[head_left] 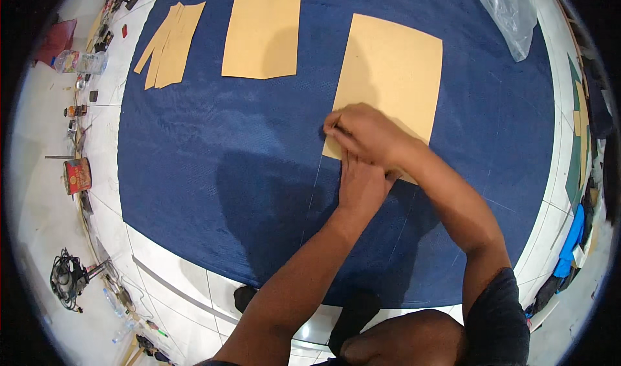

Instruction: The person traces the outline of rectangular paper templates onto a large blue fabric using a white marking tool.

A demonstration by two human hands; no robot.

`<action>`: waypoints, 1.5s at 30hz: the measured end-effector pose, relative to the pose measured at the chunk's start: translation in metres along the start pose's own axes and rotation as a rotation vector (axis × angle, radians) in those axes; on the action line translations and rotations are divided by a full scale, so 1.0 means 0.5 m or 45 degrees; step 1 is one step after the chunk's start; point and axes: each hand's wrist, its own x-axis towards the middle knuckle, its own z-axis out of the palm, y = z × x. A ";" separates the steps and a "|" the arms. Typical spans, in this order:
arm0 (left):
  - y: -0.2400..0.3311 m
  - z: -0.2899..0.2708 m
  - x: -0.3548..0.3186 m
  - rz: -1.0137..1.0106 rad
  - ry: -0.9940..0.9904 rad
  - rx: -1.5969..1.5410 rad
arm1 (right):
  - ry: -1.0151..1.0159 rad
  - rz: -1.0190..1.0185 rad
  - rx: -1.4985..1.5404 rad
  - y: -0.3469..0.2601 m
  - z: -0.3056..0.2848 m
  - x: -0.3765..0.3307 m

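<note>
A tan card pattern piece (394,75) lies on a large dark blue cloth (181,159) spread over the floor. My left hand (365,186) rests on the card's near edge, its fingers stretched out and partly hidden under my other hand. Crossing above it, my right hand (365,133) is closed in a pinch at the card's left edge. What those fingers hold, if anything, is hidden. Faint pale lines run across the cloth from the card toward me.
Another tan pattern piece (262,29) and several narrow ones (171,45) lie farther left on the cloth. At the far right is a clear plastic bag (508,13). Along the left wall stand a red tin (77,175), a plastic bottle (81,62) and a coiled black cord (66,278).
</note>
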 end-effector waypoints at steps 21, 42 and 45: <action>0.090 -0.042 0.088 -0.333 -0.465 0.610 | 0.452 0.149 -0.282 0.168 -0.135 0.142; 0.063 0.002 0.084 -0.278 -0.392 0.727 | 0.654 0.406 -0.353 0.223 -0.193 0.225; 0.063 -0.001 0.083 -0.272 -0.400 0.714 | 0.696 0.396 -0.348 0.227 -0.189 0.230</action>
